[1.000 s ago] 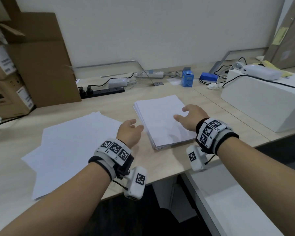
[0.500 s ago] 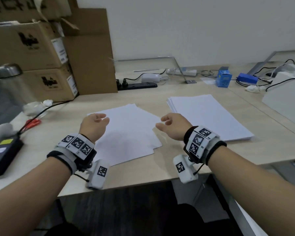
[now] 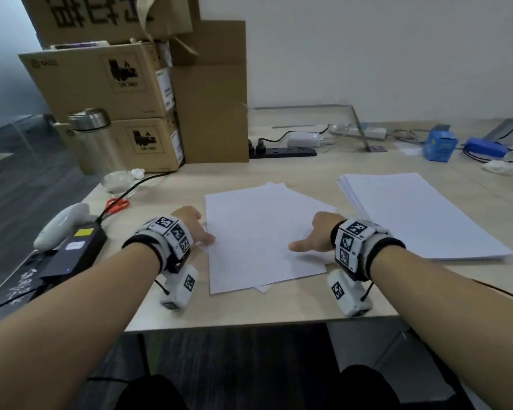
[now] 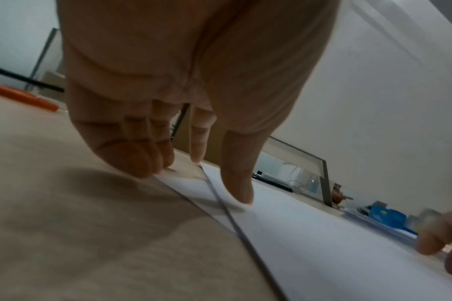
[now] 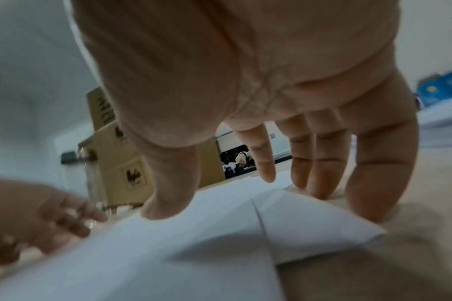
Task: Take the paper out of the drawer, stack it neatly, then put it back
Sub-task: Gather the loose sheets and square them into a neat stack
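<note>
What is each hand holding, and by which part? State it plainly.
Nothing is gripped. The left hand touches the left edge of the loose sheets with straight fingers; the right hand touches their right edge, thumb resting on top.

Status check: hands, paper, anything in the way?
Both hands open: left hand and right hand at opposite edges of loose sheets. Sheets askew. Neat stack alongside. Nothing blocking.

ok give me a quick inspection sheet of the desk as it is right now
surface: light wood desk.
job's things: loose sheets fanned askew; neat stack to their right.
clutter: cardboard boxes, steel flask, red scissors, blue box.
hands: left hand at the sheets' left edge, right hand at their right edge, fingers straight.
cables: power strip, plugged.
surroundings: white wall.
</note>
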